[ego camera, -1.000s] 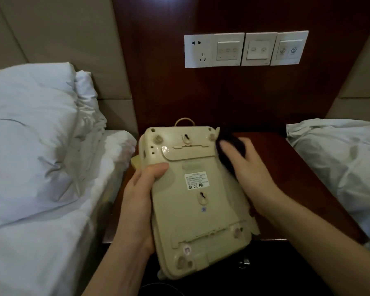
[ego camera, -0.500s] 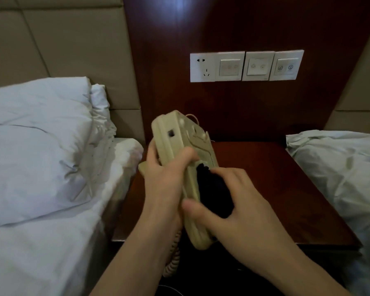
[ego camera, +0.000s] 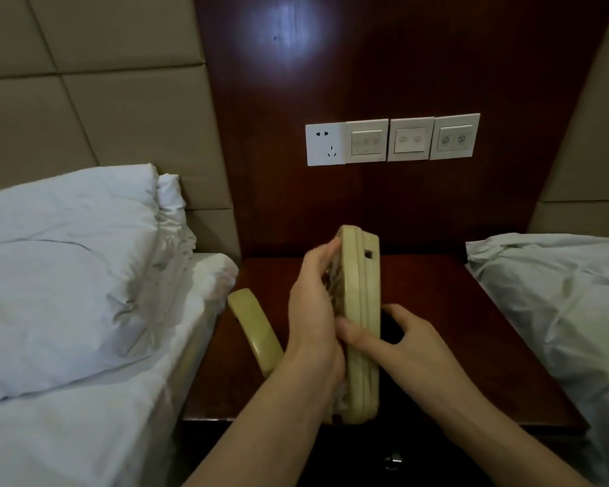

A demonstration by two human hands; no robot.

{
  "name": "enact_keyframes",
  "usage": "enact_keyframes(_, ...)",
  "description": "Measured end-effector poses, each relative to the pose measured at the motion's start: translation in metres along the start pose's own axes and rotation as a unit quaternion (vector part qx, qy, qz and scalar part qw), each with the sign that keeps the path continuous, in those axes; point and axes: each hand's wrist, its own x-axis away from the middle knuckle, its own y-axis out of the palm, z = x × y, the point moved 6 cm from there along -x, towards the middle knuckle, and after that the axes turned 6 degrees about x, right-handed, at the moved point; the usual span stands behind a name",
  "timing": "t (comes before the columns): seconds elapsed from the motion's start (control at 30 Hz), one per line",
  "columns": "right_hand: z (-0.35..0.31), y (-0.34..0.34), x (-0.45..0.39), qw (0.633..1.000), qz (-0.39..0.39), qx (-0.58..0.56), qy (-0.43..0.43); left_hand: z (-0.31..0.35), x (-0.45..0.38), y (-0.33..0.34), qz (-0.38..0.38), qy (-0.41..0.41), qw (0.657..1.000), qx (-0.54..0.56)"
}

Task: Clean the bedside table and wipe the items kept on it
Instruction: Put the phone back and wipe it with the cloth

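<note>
Cream plastic telephone base (ego camera: 363, 321): held on edge above dark wooden bedside table (ego camera: 471, 332), long axis running away from the person. Left hand (ego camera: 313, 318) grasps its keypad face; right hand (ego camera: 401, 339) presses a dark cloth (ego camera: 391, 328) to the opposite underside, thumb hooked over the near edge.

both hands (ego camera: 313, 318) grip phone base (ego camera: 361, 325) edge-up

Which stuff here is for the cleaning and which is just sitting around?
For the cleaning:
phone base, held on edge by the left hand
dark cloth, under the right hand
handset, lying on the bedside table

Just there:
pillow
wall switches
</note>
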Motion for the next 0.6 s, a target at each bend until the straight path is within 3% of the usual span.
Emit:
enact_keyframes(0.13, 0.024, -0.016, -0.011, 0.996, 0.033, -0.050, 0.066, -0.026, -0.009, 0.007, -0.019, -0.041, 0.998, -0.031)
enact_keyframes(0.33, 0.071, -0.038, -0.021, 0.978, 0.082, -0.129, 0.139, -0.067, -0.027, -0.041, -0.061, 0.028, 0.968, -0.243)
enact_keyframes(0.47, 0.090, -0.043, -0.025, 0.975, 0.090, -0.134, 0.150, -0.076, -0.024, -0.076, -0.033, 0.081, 0.916, -0.391)
enact_keyframes(0.6, 0.116, -0.045, -0.026, 0.975, 0.092, -0.098, 0.179, -0.071, -0.018, -0.088, -0.031, 0.126, 0.882, -0.453)
